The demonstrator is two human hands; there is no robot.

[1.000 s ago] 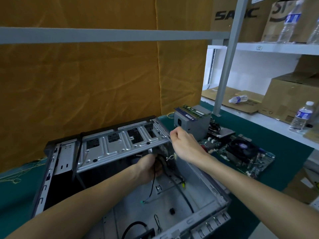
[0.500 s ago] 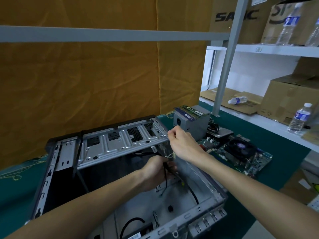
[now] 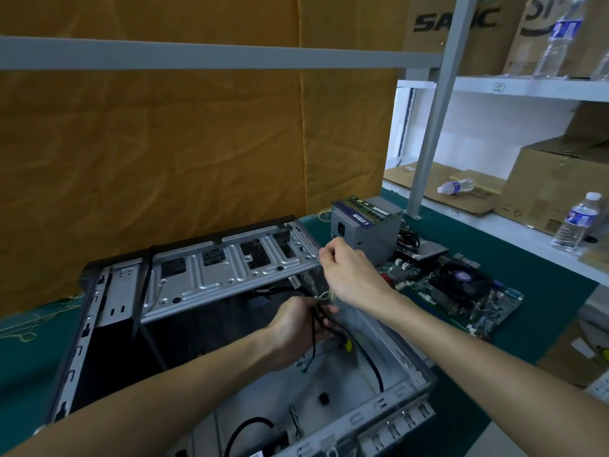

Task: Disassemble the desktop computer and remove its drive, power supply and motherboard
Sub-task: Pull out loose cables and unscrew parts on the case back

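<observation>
Green matting (image 3: 514, 258) covers the bench where I work, with a mustard-yellow cloth (image 3: 164, 143) hanging behind it and white shelving (image 3: 527, 90) to my right holding cardboard boxes (image 3: 553, 183) and water bottles (image 3: 575, 222). Lying on its side in front of me is the opened computer case (image 3: 211, 275), its interior mostly stripped down to bare metal and a few loose black cables (image 3: 372, 364).

My left hand (image 3: 296, 331) is down inside the case, fingers curled around a bundle of black cables near the far wall. My right hand (image 3: 349, 272) sits higher, at the top right corner of the case frame, fingertips pinched together; whether they grip something small there, I cannot tell.

Beyond the case, upright on the mat, stands the grey power supply (image 3: 365, 229), with a memory stick (image 3: 362, 207) lying across its top. Just to its right the motherboard (image 3: 461, 291) lies flat on the mat with its black fan facing up, and a drive (image 3: 425, 250) rests behind it, touching the power supply's side.
</observation>
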